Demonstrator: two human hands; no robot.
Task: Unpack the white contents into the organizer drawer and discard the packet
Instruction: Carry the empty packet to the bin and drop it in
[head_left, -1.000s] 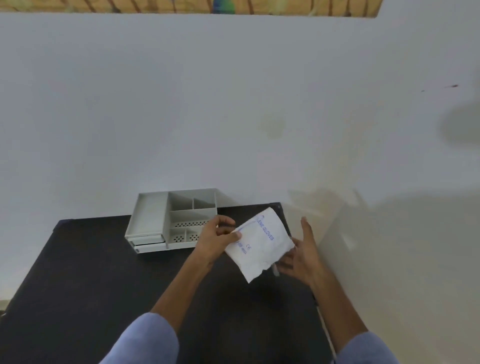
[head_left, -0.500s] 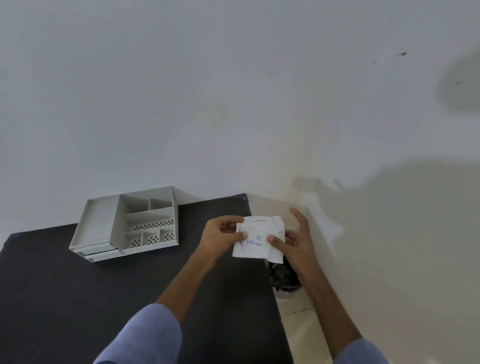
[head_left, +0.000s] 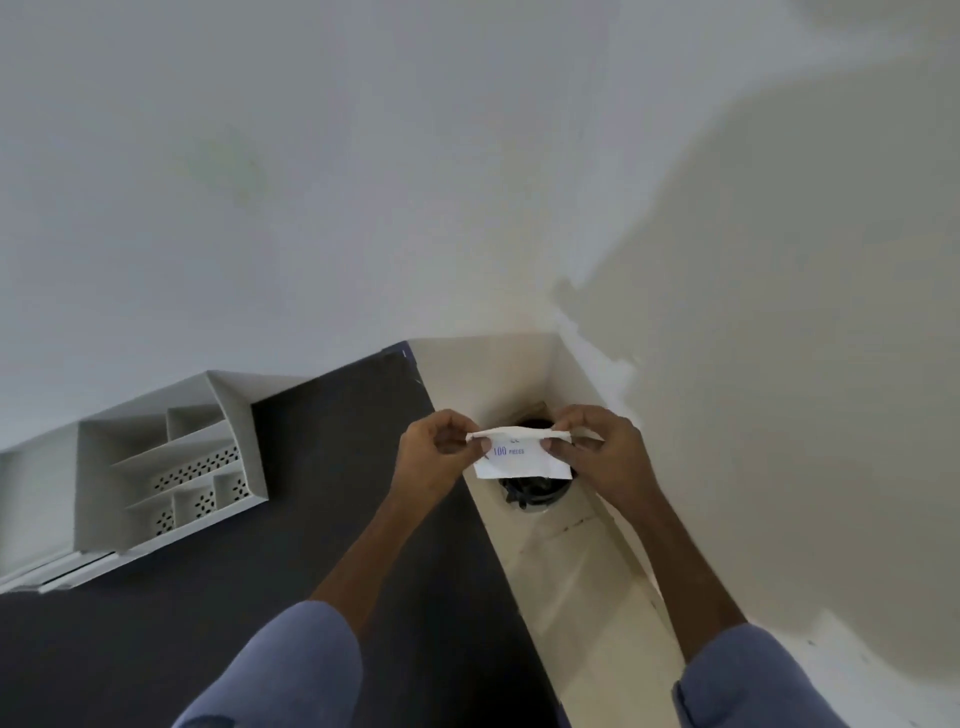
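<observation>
A white paper packet (head_left: 522, 457) with blue print "100 pieces" is folded over along its top edge. My left hand (head_left: 434, 457) pinches its left end and my right hand (head_left: 602, 452) pinches its right end. I hold it directly above a round bin (head_left: 535, 493) lined with a black bag, on the floor in the wall corner. The grey organizer (head_left: 156, 467), with its open compartments and perforated dividers, sits at the far left of the black table (head_left: 311, 545). No white contents are visible in it from here.
White walls meet in a corner just behind the bin. The table's right edge runs beside a narrow strip of cream floor (head_left: 587, 597) where the bin stands. My blue sleeves fill the lower frame.
The view has swung right and the hands carried the packet off the table to above the bin. The packet went from open and flat to folded in half between both hands.
</observation>
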